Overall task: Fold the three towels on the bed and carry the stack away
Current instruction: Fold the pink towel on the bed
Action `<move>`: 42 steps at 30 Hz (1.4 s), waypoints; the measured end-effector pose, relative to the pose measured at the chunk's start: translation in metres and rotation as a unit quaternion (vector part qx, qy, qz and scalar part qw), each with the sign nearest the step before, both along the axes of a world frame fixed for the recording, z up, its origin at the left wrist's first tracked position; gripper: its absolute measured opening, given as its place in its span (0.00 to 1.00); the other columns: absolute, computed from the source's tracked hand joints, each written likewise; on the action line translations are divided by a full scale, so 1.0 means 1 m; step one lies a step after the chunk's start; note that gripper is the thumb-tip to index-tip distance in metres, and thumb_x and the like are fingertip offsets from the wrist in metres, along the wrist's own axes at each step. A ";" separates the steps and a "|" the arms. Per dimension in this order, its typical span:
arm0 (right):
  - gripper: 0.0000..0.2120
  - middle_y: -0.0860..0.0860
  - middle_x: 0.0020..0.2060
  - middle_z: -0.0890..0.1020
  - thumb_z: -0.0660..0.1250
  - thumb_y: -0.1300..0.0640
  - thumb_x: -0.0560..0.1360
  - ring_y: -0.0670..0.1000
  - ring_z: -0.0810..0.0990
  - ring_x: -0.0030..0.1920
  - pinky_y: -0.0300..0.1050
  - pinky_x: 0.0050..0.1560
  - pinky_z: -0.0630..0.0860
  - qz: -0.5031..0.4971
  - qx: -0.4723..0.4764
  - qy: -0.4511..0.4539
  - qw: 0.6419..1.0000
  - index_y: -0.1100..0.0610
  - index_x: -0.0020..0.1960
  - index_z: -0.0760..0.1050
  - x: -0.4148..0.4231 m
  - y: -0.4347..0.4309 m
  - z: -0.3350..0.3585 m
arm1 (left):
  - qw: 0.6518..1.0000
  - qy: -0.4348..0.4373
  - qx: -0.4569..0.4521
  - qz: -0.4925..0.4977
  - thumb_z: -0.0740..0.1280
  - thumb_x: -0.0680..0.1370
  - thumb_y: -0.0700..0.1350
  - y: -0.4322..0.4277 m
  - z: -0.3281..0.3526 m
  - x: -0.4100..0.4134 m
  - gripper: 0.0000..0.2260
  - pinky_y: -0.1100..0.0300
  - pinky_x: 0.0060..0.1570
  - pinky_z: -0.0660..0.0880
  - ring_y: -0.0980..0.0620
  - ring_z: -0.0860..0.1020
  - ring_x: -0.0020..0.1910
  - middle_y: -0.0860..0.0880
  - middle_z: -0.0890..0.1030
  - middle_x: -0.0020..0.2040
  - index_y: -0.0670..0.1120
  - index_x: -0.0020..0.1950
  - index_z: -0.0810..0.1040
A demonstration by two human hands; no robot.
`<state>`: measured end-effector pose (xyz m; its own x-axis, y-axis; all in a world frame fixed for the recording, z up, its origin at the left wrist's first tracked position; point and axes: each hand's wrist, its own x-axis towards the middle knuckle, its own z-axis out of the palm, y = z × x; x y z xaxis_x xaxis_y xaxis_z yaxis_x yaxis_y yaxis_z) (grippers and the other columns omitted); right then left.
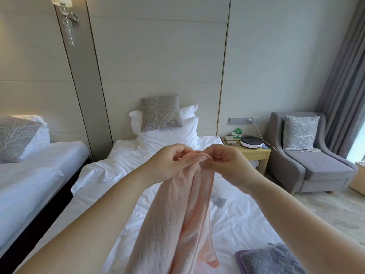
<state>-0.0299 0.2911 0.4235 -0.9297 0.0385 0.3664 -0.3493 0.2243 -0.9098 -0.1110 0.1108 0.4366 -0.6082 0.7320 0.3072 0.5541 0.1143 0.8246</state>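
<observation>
— While the left hand (169, 163) pinches the top edge of the pink towel (177, 214), where's the right hand (227, 165)?
— Pinching the same edge, just beside it. Soft ribbed cloth hangs in 2 long folds below both hands, over the bed (237, 218); a quilted grey towel (272, 260) lies below the right.

A grey cushion (161, 113) leans on white pillows (167, 137) beyond the fingers (219, 155). Right of them — a counter (254, 154), then an armchair (316, 167).
</observation>
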 end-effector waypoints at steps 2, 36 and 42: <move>0.06 0.54 0.40 0.84 0.72 0.68 0.70 0.50 0.81 0.42 0.43 0.48 0.77 -0.010 -0.024 0.002 1.000 0.59 0.43 0.80 -0.001 -0.003 -0.006 | 0.999 0.024 0.010 0.018 0.69 0.74 0.56 0.000 0.003 -0.002 0.10 0.65 0.45 0.73 0.50 0.79 0.43 0.52 0.83 0.44 0.53 0.52 0.80; 0.09 0.45 0.42 0.74 0.69 0.52 0.69 0.47 0.77 0.45 0.42 0.48 0.76 -0.159 0.132 0.131 0.970 0.56 0.34 0.77 -0.007 -0.062 -0.053 | 0.983 0.058 0.075 0.159 0.74 0.72 0.43 -0.015 0.028 -0.016 0.03 0.60 0.46 0.75 0.57 0.78 0.38 0.54 0.81 0.37 0.48 0.41 0.82; 0.12 0.47 0.45 0.73 0.73 0.55 0.70 0.47 0.76 0.45 0.46 0.50 0.76 -0.158 0.195 0.056 0.966 0.57 0.32 0.73 -0.016 -0.058 -0.061 | 0.983 0.036 0.109 0.140 0.70 0.74 0.37 -0.014 0.035 -0.014 0.08 0.62 0.50 0.76 0.57 0.79 0.43 0.49 0.84 0.43 0.50 0.41 0.82</move>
<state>-0.0463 0.2335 0.3623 -0.8474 0.1529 0.5084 -0.2986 0.6547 -0.6945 -0.1254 0.0972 0.4717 -0.7474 0.4503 0.4885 0.5843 0.0956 0.8059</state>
